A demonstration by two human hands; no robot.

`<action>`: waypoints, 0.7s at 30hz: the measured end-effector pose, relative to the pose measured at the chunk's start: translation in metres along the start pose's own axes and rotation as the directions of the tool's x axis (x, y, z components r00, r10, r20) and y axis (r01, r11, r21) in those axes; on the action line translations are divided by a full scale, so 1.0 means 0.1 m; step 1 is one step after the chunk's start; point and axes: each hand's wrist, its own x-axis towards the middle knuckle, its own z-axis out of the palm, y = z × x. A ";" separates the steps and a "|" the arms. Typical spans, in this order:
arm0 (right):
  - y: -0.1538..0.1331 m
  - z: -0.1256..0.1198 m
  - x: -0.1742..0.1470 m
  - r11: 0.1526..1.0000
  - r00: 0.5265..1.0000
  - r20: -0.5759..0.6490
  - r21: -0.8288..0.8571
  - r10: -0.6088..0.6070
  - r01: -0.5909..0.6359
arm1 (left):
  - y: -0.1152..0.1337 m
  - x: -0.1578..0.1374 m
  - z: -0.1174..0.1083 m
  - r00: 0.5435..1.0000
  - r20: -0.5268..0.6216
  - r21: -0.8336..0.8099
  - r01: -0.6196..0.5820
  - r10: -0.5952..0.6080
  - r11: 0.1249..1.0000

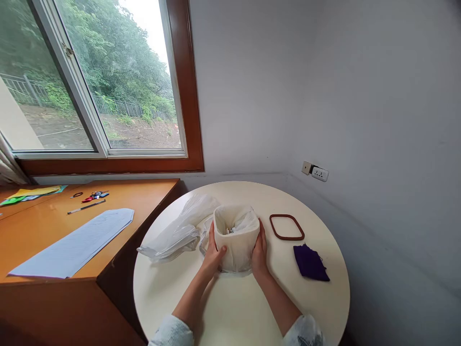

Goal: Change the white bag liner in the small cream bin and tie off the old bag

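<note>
A small cream-white bin (236, 245) stands upright on the round table, lined with a thin translucent plastic bag that is folded over its rim. My left hand (214, 257) grips its left side, thumb on the front wall. On the opposite side, my right hand (260, 252) presses against the wall with its fingers wrapped round. Some small, unclear bits lie inside the bin. The rest of the plastic bag (183, 230) spreads crumpled to the left. To the right lie a brown rounded-square ring (287, 238) and a folded dark purple cloth (310, 262) with frayed edges.
The round cream table (237, 312) stands against the wall. An orange-brown desk (151, 192) adjoins on the left, holding paper sheets (79, 242), a pen (86, 207), keys (95, 195) and coloured papers (34, 192). A socket (320, 174) is on the right wall.
</note>
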 end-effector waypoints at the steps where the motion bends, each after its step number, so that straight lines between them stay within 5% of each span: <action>1: 0.00 0.01 0.00 1.000 1.000 -0.010 -0.004 0.005 -0.005 | 0.00 0.00 0.00 1.000 0.003 -0.003 -0.008 0.008 1.000; 10: 0.01 0.01 0.04 0.995 0.994 -0.099 -0.087 0.050 -0.058 | 0.00 0.02 -0.03 0.999 0.001 -0.082 0.038 -0.038 0.996; 15: -0.04 -0.02 0.07 0.995 0.994 -0.094 -0.087 0.047 -0.055 | -0.02 0.02 -0.09 0.996 -0.085 -0.031 0.006 -0.009 0.999; 21: -0.14 -0.04 0.05 0.981 0.959 -0.268 -0.190 -0.089 0.038 | 0.03 0.05 -0.14 0.949 -0.309 0.181 -0.013 0.069 0.983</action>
